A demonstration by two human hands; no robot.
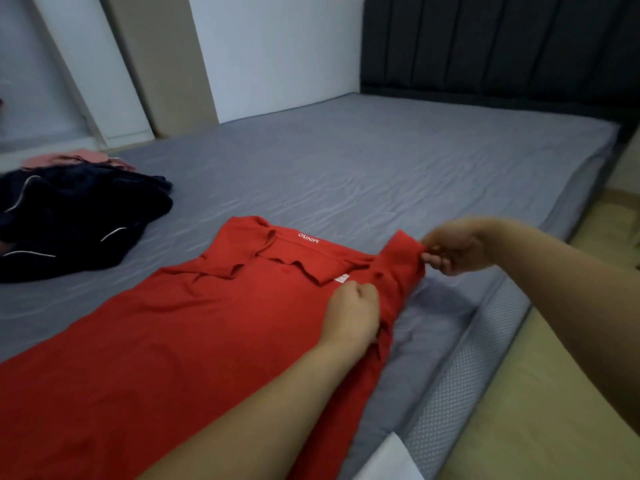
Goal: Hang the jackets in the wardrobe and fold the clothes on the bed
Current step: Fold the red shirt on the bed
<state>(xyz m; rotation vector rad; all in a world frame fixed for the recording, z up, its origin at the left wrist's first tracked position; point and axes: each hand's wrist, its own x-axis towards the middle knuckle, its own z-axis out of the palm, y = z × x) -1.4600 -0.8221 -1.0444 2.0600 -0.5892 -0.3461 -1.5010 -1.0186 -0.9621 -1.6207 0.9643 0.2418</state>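
A red polo shirt (194,327) lies flat on the grey bed (363,168), collar pointing away from me, with white lettering on the collar band. My left hand (355,315) is curled on the shirt's right shoulder and pinches the fabric near the seam. My right hand (453,249) grips the end of the shirt's short right sleeve (401,258) and holds it lifted slightly off the sheet. The shirt's lower part runs out of view at the bottom left.
A heap of dark navy clothing with white piping (72,216) sits at the left of the bed, with a pink garment (76,159) behind it. A dark padded headboard (502,46) stands at the far end. The mattress edge (460,375) and pale floor (540,410) lie to my right.
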